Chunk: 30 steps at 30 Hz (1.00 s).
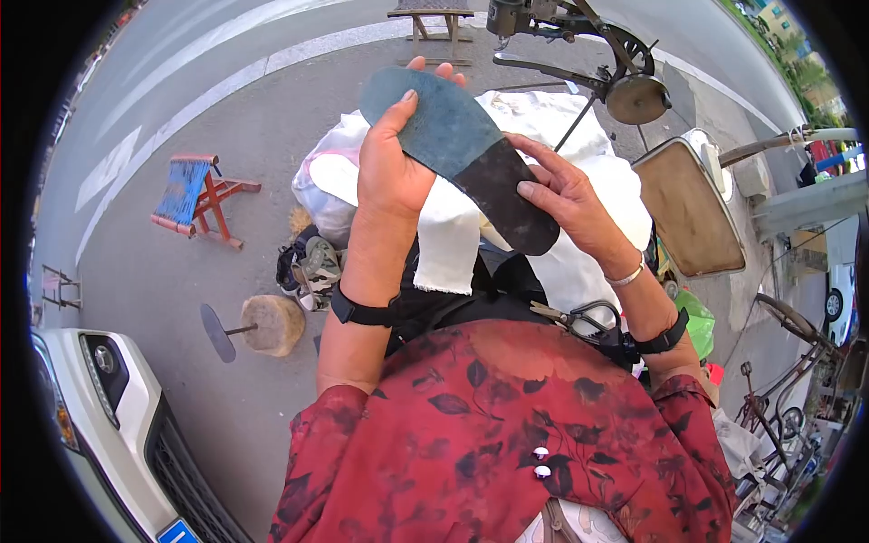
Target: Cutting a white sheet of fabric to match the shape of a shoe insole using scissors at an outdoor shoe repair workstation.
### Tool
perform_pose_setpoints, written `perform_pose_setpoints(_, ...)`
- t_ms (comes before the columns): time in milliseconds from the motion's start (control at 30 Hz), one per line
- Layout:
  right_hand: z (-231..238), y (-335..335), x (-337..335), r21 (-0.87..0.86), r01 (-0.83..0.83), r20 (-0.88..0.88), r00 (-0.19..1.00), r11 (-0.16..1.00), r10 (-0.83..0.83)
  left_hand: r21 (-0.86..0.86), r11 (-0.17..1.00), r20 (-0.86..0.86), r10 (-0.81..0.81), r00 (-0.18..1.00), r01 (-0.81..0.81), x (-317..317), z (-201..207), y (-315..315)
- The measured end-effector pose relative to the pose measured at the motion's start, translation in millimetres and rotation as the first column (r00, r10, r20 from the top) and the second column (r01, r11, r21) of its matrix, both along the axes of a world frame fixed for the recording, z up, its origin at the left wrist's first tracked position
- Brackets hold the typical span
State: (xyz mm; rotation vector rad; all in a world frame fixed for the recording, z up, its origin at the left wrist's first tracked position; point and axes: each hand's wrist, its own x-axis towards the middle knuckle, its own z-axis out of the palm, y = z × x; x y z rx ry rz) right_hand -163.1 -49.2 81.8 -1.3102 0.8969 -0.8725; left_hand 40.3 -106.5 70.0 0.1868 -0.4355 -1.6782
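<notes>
A shoe insole (457, 136), blue-grey at the wide toe part and black at the heel, is held up in front of me and slants down to the right. My left hand (395, 167) grips its toe part, thumb on the upper face and fingertips showing past the far edge. The heel part's right edge is pinched between thumb and fingers of my right hand (572, 201). Below lies white cloth (449, 249) over my lap, with a white sole-shaped piece (335, 177) at its left. Black-handled scissors (593, 319) rest against my lap near my right forearm.
A hand-cranked sewing machine (625, 68) stands at the far right, with a brown-faced tray (692, 217) nearer. To the left are a folding stool (208, 195), shoes (314, 267), and a wooden block (274, 324) with a metal foot. A white car (136, 389) is at lower left.
</notes>
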Motion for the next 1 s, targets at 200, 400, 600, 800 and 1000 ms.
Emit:
perform_pose_setpoints(200, -13.9, -0.7, 11.3, -0.118, 0.099, 0.012, 0.995, 0.988, -0.098, 0.197, 0.965, 0.108, 0.156, 0.982, -0.175, -10.5, -9.4, 3.7)
perform_pose_setpoints(400, -22.9, -5.7, 15.8, -0.335, 0.153, -0.124, 0.971, 0.93, -0.204, 0.207, 0.967, 0.173, 0.116, 0.978, -0.151, -34.7, -22.7, 21.3)
perform_pose_setpoints(600, -21.6, 1.6, 14.4, -0.271, 0.143, -0.117, 0.977, 0.952, -0.18, 0.016, 0.985, 0.26, 0.161, 0.952, -0.171, -37.2, -10.2, 31.9)
perform_pose_setpoints(800, -2.1, -0.1, -0.9, -0.14, 0.116, -0.074, 0.989, 0.983, -0.127, -0.075, 0.989, 0.426, 0.144, 0.893, -0.123, -38.8, -2.8, 44.7)
perform_pose_setpoints(1000, 57.0, -27.1, -6.5, -0.35, 0.127, -0.015, 0.99, 0.928, -0.141, -0.242, 0.969, 0.648, 0.2, 0.735, -0.05, -38.4, -10.3, 52.9)
